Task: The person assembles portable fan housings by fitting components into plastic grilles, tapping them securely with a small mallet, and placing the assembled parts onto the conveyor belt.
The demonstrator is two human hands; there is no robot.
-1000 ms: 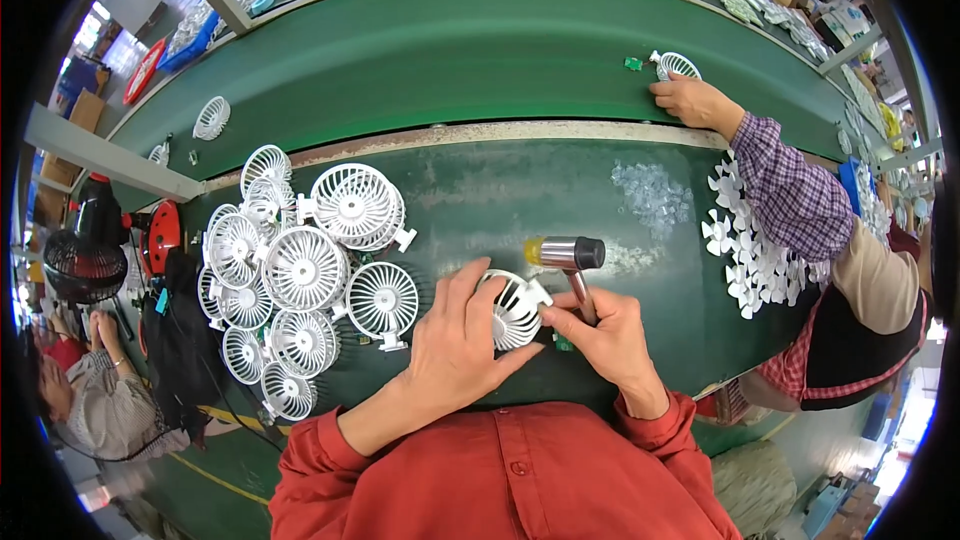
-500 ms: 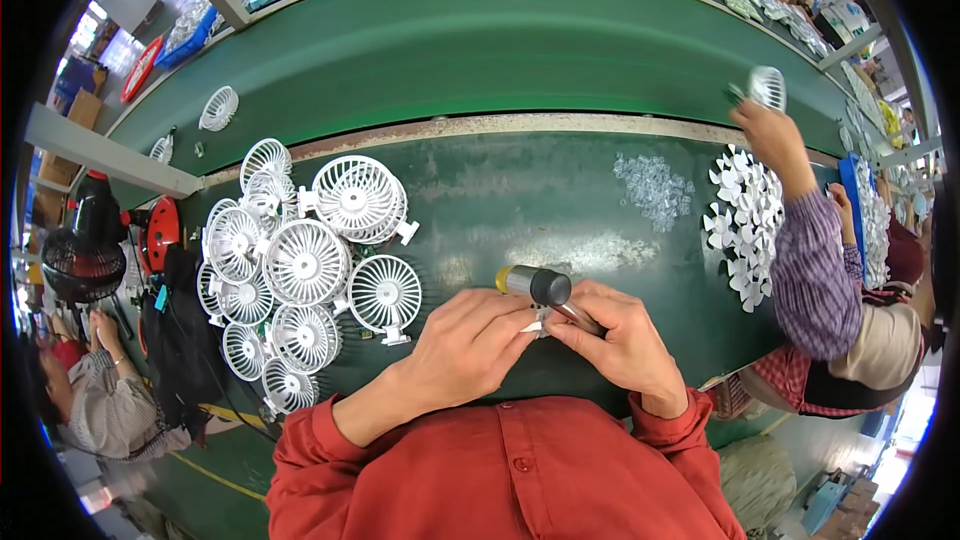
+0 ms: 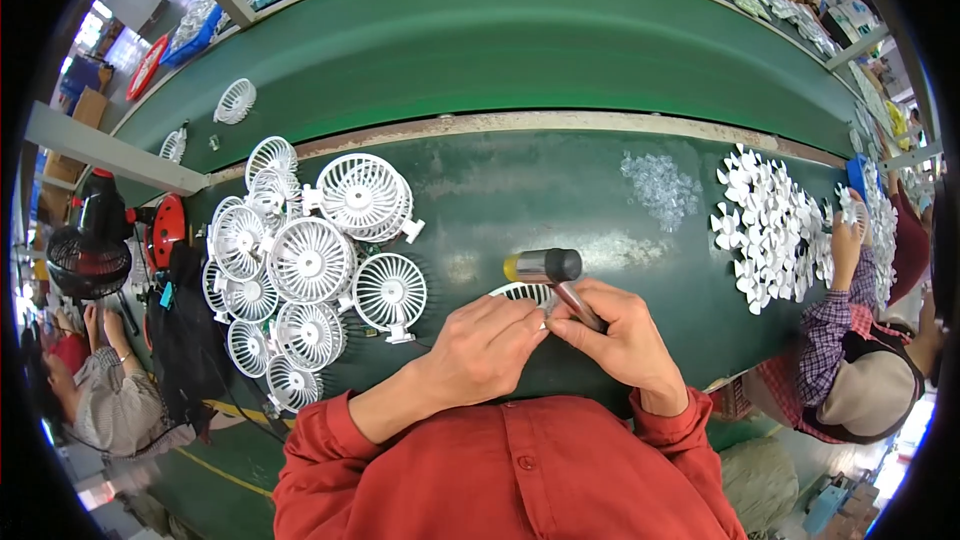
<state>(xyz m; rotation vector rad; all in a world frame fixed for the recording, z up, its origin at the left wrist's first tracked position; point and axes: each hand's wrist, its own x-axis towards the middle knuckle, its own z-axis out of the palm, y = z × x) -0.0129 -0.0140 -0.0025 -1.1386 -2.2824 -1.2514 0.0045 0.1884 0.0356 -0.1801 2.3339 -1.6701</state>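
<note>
My left hand (image 3: 490,342), its fingers closed, holds a white fan housing (image 3: 524,291) on the bench in front of me. Part of its slatted rim shows beyond my fingers; the rest is hidden. In my right hand (image 3: 622,336) is a hammer (image 3: 560,265) with a yellow and dark grey head, gripped by its metal handle. The head points away from me, above the housing. My right thumb and fingertips meet close to the left ones; whether they also pinch something small cannot be seen.
White fan housings (image 3: 311,261) are heaped at left. Clear plastic pieces (image 3: 661,190) and white fan blades (image 3: 770,230) lie to the right. Two housings (image 3: 236,101) rest on the green belt (image 3: 480,50). A co-worker (image 3: 850,360) sits at right, another at left.
The housing's slatted rim now shows behind the hammer, and the hammer head has shifted slightly up and right. At right, the co-worker's arm has drawn back from the belt toward the blades.
</note>
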